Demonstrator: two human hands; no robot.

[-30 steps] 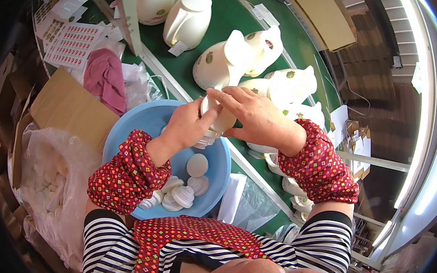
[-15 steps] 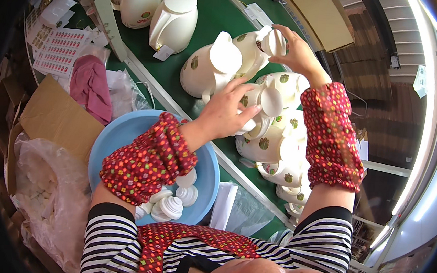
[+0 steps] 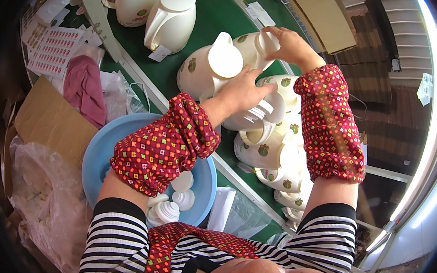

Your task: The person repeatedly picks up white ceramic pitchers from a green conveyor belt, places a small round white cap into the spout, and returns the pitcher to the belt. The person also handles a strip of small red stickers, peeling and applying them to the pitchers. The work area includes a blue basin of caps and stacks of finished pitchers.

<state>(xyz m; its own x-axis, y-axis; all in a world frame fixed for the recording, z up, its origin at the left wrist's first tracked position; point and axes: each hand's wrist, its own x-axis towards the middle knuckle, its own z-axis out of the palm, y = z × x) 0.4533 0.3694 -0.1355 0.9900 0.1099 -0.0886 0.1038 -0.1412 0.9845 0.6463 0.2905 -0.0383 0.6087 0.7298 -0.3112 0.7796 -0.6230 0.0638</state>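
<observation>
My left hand (image 3: 243, 91) is closed around white ridged stoppers (image 3: 257, 113), which show below the palm; its fingers partly hide them. Just beside it, a cream jug (image 3: 199, 71) with a broad pale top stands on the green surface. My right hand (image 3: 291, 46) curves its fingers over the mouth of a farther cream jug (image 3: 246, 44). Whether a stopper sits under those fingers is hidden. Several more jugs (image 3: 261, 147) with small green and red prints crowd together to the right of my left hand.
A blue basin (image 3: 100, 142) with loose white stoppers (image 3: 183, 198) sits near my left forearm. Beyond it are a pink cloth (image 3: 85, 87), a sticker sheet (image 3: 56, 52), cardboard (image 3: 50, 118) and a plastic bag (image 3: 45, 189). A metal rail (image 3: 155, 93) edges the green surface (image 3: 126, 39).
My left hand has moved up and slightly right, bringing the stoppers over the nearer jugs. The white piece seen in my right hand no longer shows; that hand is now against the jug's mouth.
</observation>
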